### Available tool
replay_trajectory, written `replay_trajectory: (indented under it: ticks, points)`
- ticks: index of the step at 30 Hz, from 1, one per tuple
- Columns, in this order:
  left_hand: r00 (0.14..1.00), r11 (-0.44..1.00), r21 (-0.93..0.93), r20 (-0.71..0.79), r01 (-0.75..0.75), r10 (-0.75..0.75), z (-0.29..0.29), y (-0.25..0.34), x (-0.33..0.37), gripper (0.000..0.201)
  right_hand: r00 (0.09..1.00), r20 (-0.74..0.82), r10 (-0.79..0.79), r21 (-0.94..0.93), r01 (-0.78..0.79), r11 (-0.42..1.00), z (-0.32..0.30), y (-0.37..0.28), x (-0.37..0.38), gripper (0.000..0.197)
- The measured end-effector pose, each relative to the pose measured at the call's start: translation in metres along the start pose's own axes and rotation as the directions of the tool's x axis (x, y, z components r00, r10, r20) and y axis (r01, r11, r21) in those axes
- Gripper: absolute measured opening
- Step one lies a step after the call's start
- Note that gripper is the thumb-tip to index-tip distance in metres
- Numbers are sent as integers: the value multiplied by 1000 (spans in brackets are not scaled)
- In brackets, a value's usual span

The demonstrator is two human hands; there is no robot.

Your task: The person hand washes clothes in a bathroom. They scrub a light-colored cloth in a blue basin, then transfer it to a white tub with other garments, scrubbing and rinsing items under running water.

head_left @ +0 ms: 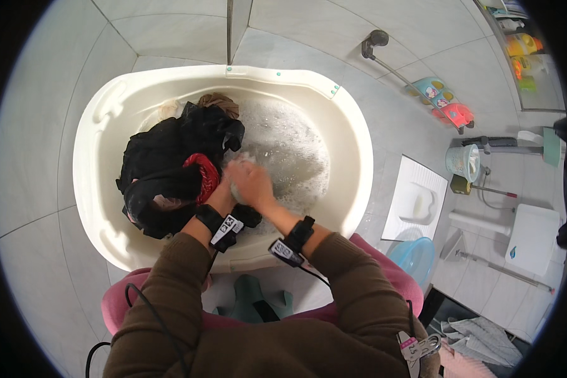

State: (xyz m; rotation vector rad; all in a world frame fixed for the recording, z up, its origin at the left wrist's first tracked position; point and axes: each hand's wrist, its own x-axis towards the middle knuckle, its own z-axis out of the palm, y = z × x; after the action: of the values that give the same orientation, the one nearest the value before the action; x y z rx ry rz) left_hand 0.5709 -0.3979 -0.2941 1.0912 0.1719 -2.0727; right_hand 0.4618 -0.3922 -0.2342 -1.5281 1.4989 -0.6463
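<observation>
Now the left hand (pixel 228 181) and right hand (pixel 254 184) are pressing together over suds (pixel 290 142) mid-tub (pixel 355 170); whether they are pinching anything, I cannot tell. Black clothes (pixel 173 138) and a red cloth (pixel 206 178) are lying left of the tub's middle.

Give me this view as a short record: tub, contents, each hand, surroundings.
tub: white tub, foamy water inside
contents: black cloth, red cloth, brown cloth
left hand: left hand beside red cloth; grip unclear
right hand: right hand close against left; grip blurred
surroundings: squat toilet, blue basin to the right
</observation>
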Motion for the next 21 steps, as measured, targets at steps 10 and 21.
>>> replay_trajectory:
  ticks: [10,21]
  points:
    - [948,918,372,-222,-135,230,50,-23,-3,49,904,-370,214,-369,-354,859,-98,109,67,54]
    - [994,999,-2,-101,-34,34,-19,-10,14,47,995,80,-57,147,45,988,1,8,-8,26]
